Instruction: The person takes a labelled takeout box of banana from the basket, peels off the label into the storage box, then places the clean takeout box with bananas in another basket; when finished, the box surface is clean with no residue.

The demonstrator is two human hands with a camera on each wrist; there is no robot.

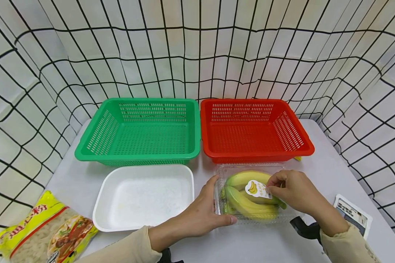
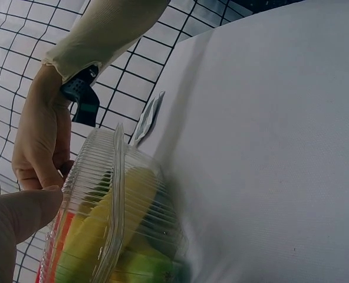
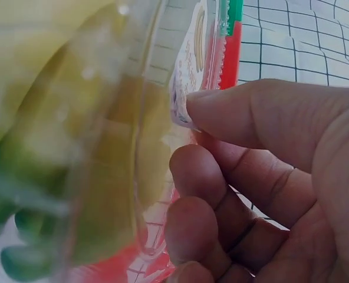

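Observation:
A clear plastic box [image 1: 222, 210] holding bananas [image 1: 240, 204] sits on the table in front of the red basket. My left hand [image 1: 202, 210] grips the box by its left side, the thumb along the front and the fingers toward the back corner. A white sticker [image 1: 257, 189] with a banana picture lies over the lid. Its right edge is pinched between thumb and index finger of my right hand [image 1: 294, 191]. In the right wrist view that sticker [image 3: 189, 71] shows edge-on beside the thumb, the other fingers curled below.
Behind stand a green basket [image 1: 136, 157] and a red basket [image 1: 256, 155]. A white tray [image 1: 143, 197] is left of the box, with a yellow bag of food [image 1: 42, 233] further left. A white packet [image 1: 352, 215] lies at the right. Black wire mesh [image 1: 199, 47] surrounds the table.

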